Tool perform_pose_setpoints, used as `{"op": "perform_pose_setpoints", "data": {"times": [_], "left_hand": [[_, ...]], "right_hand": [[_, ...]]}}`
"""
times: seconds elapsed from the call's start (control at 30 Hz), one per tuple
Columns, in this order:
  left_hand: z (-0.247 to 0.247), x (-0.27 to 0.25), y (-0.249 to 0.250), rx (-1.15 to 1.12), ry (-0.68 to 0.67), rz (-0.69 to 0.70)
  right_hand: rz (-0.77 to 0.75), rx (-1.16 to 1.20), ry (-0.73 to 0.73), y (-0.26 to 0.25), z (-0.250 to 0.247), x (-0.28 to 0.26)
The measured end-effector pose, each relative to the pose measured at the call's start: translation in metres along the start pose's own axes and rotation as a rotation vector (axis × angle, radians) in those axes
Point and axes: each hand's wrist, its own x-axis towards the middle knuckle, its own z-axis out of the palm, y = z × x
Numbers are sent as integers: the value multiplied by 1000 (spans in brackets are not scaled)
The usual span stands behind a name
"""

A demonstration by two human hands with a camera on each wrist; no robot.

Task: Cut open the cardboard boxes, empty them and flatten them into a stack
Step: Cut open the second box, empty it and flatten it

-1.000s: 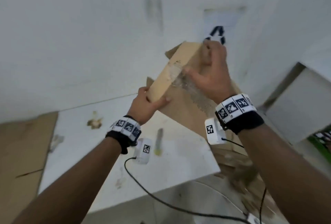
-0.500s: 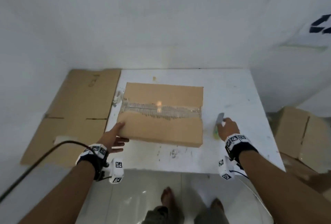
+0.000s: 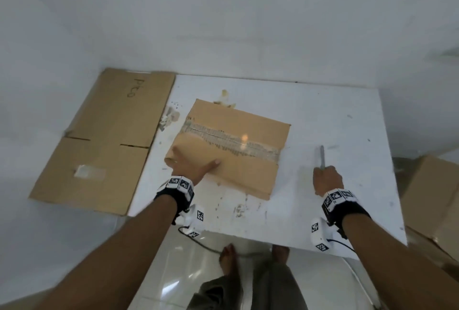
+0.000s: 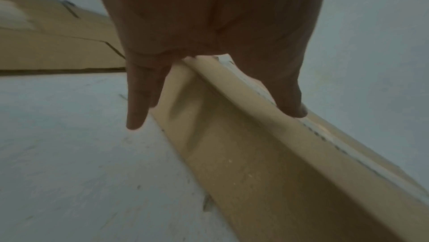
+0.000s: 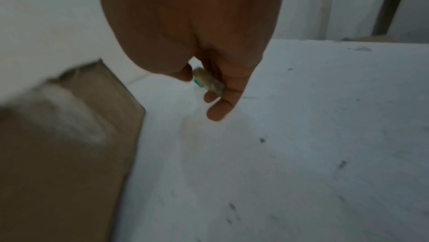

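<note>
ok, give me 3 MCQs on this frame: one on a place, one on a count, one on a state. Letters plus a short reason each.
1. Where does the flattened cardboard lie?
A. on the floor left of the table
B. on top of the box
C. under the person's feet

2. How many sealed boxes sit on the table?
A. none
B. one
C. three

3. What is the right hand doing?
A. lying flat on the box
B. gripping the knife
C. hanging empty

Answers:
1 A: the head view shows the sheet beside the table's left edge.
2 B: only one box is there, its tape unbroken across the top.
3 B: fingers curl round the handle, blade pointing away; the left hand holds the box's near left corner.
</note>
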Motion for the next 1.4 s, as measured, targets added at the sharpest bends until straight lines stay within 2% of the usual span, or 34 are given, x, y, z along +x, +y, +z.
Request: {"op": "perform_pose_setpoints", "data": {"times": [0.1, 0.17, 0.23, 0.33, 0.4, 0.47, 0.5, 0.6, 0.63, 0.67, 0.73, 0.8, 0.83, 0.97, 1.07, 1.13, 1.2, 1.3, 1.4], "left_hand": [[10, 3, 35, 222, 69, 0], [10, 4, 50, 426, 71, 17], [4, -6, 58, 586, 27, 81], [9, -45, 55, 788, -155, 289], [24, -82, 42, 853, -279, 383], [38, -98, 34, 766, -287, 426], [40, -97, 35, 648, -220, 437], [32, -56, 39, 369, 124, 438], [27, -40, 41, 345, 180, 395], [25, -27, 43, 339, 180, 341], [25, -8, 43, 349, 70, 317], [28, -3, 39, 339, -42, 405], [29, -4, 35, 339, -59, 424], [31, -22, 18, 351, -30, 348], [32, -27, 1, 333, -69, 324], [28, -21, -4, 232, -85, 328], [21, -9, -3, 155, -146, 355], [17, 6, -3, 179, -273, 383], [18, 5, -6, 123, -309, 396]], "right_hand": [[-175, 241, 4, -13, -41, 5], [-262, 441, -113, -28, -71, 1], [-325, 535, -274, -46, -97, -5], [-531, 444, -478, -68, -123, -15], [-721, 236, -490, -78, -129, -22], [-830, 89, -426, -83, -123, -27], [-853, 74, -410, -85, -117, -28], [-858, 56, -402, -88, -99, -30], [-865, 27, -395, -90, -93, -30], [-872, 8, -400, -95, -90, -33], [-879, 3, -430, -106, -84, -37], [-902, 0, -425, -117, -78, -38], [-919, -17, -413, -124, -74, -39], [-984, -129, -352, -149, -60, -49], [-1023, -215, -376, -157, -48, -57], [-1042, -275, -413, -157, -38, -61], [-1057, -326, -427, -156, -30, -64], [-1065, -374, -412, -157, -24, -71], [-1093, -415, -391, -161, -17, -75]]}}
